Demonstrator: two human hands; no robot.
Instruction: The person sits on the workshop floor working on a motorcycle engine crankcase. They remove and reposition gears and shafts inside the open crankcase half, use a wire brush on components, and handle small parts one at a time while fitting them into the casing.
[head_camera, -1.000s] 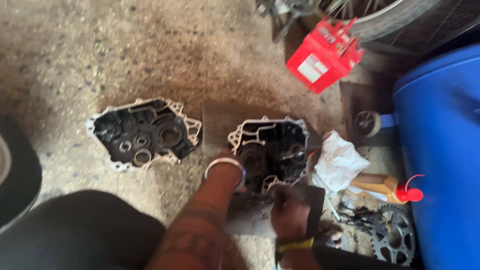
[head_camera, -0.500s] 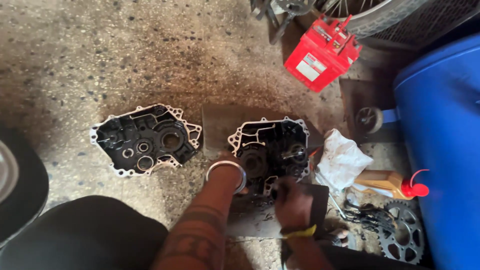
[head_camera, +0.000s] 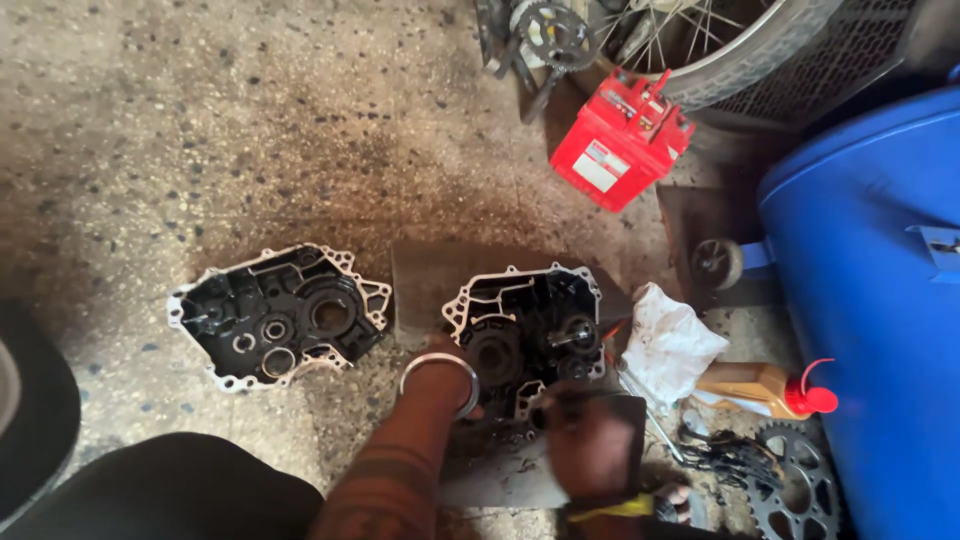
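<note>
Two black engine crankcase halves with pale rims lie on the stained floor. My left hand (head_camera: 448, 352), with a silver bangle on the wrist, rests on the left rim of the right crankcase half (head_camera: 525, 325); its fingers are hidden behind the wrist. My right hand (head_camera: 590, 447), blurred and with a yellow band at the wrist, is at that case's lower right edge, over a dark flat plate (head_camera: 500, 475). Whether it holds anything cannot be made out. The left crankcase half (head_camera: 280, 315) lies apart, untouched.
A white rag (head_camera: 668, 340), an orange oil bottle with a red cap (head_camera: 770, 390), a chain and a sprocket (head_camera: 790, 490) lie to the right. A blue drum (head_camera: 870, 300) stands at far right. A red battery (head_camera: 620, 140) and a spoked wheel (head_camera: 740, 45) are behind. A black tyre (head_camera: 35, 420) is at left.
My right hand has shifted a little along the lower edge of the right case and is now blurred. My left hand stays on the case's left rim.
</note>
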